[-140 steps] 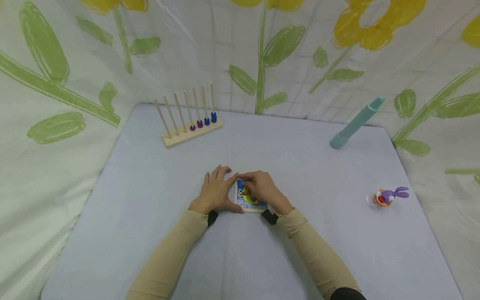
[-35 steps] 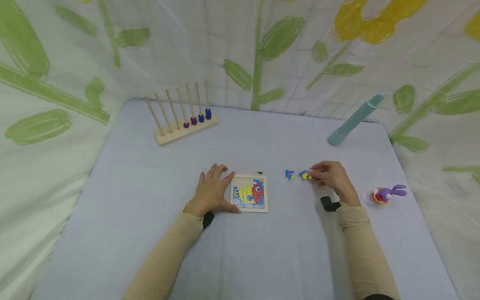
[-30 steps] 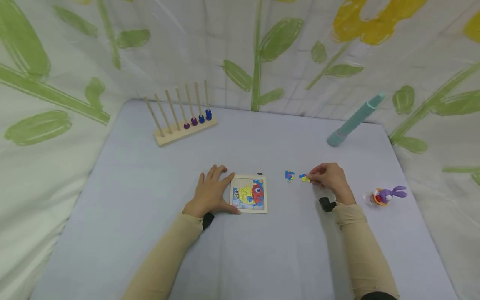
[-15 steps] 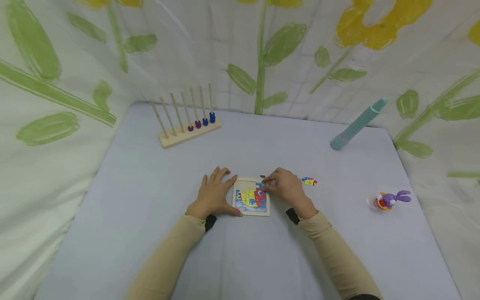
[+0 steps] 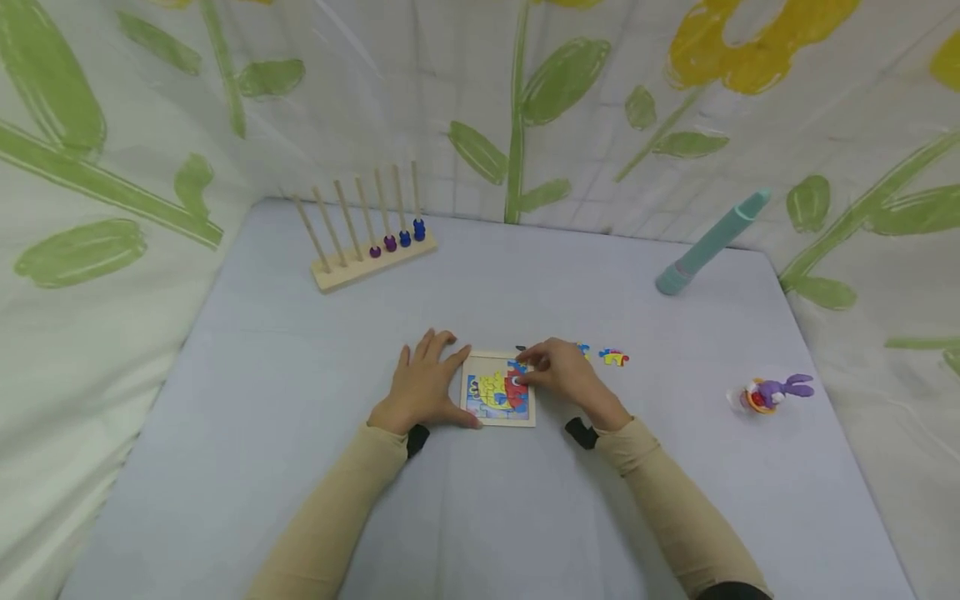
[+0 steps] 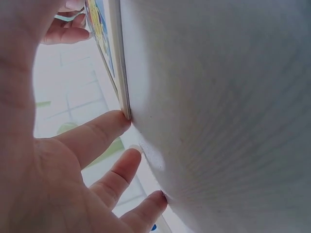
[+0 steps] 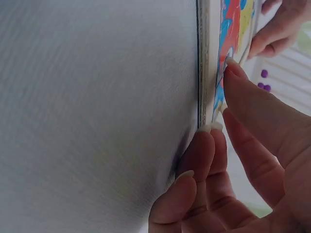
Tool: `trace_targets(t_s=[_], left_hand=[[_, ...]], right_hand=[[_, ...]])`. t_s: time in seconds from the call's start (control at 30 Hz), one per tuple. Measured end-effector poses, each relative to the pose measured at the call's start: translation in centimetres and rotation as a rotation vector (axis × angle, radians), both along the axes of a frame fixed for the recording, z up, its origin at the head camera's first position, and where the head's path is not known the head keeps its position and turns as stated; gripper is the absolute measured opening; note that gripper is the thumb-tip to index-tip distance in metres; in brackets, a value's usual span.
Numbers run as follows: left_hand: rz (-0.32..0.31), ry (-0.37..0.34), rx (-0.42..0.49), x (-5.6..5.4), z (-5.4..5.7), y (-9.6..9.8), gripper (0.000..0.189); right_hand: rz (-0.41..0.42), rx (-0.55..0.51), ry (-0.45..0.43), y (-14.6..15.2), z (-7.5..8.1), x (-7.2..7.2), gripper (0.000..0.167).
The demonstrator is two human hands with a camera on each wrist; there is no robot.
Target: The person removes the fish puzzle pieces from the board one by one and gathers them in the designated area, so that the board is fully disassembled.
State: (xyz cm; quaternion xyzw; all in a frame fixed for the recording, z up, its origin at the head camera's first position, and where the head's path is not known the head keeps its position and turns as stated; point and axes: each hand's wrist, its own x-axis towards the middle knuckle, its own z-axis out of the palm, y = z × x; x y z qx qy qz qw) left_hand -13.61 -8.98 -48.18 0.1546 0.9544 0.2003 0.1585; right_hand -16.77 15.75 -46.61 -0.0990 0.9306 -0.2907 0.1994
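A small wooden-framed jigsaw puzzle lies flat on the table; it shows a yellow and red creature, and bare backing shows along its top left. My left hand spreads its fingers at the frame's left side, index tip at the upper corner and thumb at the lower. My right hand grips the frame's upper right corner: in the right wrist view the thumb rests on the pieces and curled fingers touch the outer edge. Two loose puzzle pieces lie beyond it, one piece fully visible, another piece partly hidden.
Back left stands a wooden peg counter with purple and blue beads. A teal tapered tube stands at the back right. A purple rabbit toy lies to the right. One small dark bit sits behind the frame.
Since the oldest frame, two pieces have come to lie right of the puzzle. Over the last second my right hand let go of one and moved left to the frame. My left hand stays put.
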Motion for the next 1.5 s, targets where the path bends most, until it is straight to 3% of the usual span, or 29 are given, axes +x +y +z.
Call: trace_targets(t_s=[0.4,0.67,0.93,1.07,1.17,1.23,1.4,1.5], left_hand=[[-0.006,-0.01,0.003,0.1,0.3,0.3,0.116],[-0.004,-0.008,-0.001,0.1,0.2,0.4,0.116],[-0.012,0.003,0.003,0.0,0.4,0.4,0.116],[-0.011,0.004,0.006,-0.1,0.4,0.3,0.116],[-0.005,-0.008,0.008,0.0,0.5,0.2,0.117],[0.0,-0.014,0.01,0.1,0.4,0.1,0.118],[0.006,-0.015,0.014,0.2,0.3,0.0,0.118],[0.009,-0.008,0.015,0.4,0.5,-0.1,0.117]], right_hand=[[-0.059,-0.059,-0.024,0.1,-0.2,-0.1,0.03],[0.001,-0.042,0.012,-0.1,0.1,0.2,0.03],[-0.088,-0.08,-0.12,-0.9,0.6,0.5,0.03],[-0.105,-0.193,-0.191,-0.6,0.5,0.4,0.03],[-0.133,-0.314,-0.24,0.8,0.7,0.2,0.032],[-0.17,-0.352,-0.212,2.4,1.0,0.0,0.034],[-0.343,-0.296,-0.093,9.2,2.6,-0.8,0.042],[-0.445,-0.26,-0.139,13.3,3.0,-1.0,0.049]])
